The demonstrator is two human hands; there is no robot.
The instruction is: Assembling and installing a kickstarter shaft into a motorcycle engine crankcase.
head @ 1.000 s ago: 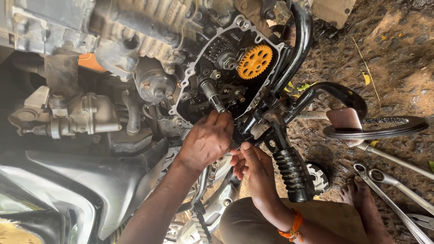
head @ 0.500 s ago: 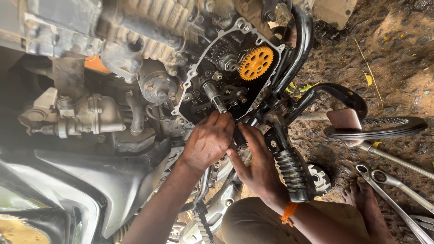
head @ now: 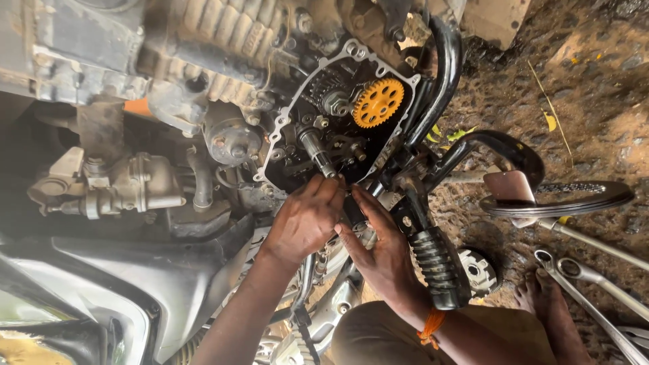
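Observation:
A motorcycle engine lies open, its side cover off, showing an orange gear (head: 378, 102), a steel shaft (head: 316, 151) and the grey casing rim (head: 292, 103). My left hand (head: 305, 220) is curled at the casing's lower edge, just below the shaft's end. Its fingers are closed over a small dark part (head: 352, 211), mostly hidden. My right hand (head: 380, 245) lies against the same part from the other side, fingers stretched out. An orange thread band (head: 430, 326) is on that wrist. A ribbed black footpeg (head: 438, 265) sits beside my right hand.
Black frame tubes (head: 439, 81) curve past the engine. On the muddy ground at right lie a round metal disc (head: 556, 201), long spanners (head: 588, 297) and a small clutch-like part (head: 477, 270). My bare foot (head: 549, 304) rests near them. The carburettor (head: 128, 186) is at left.
My right hand's fingers have uncurled and stretched up against the dark part. My left hand has stayed curled at the casing edge. The view has shifted slightly.

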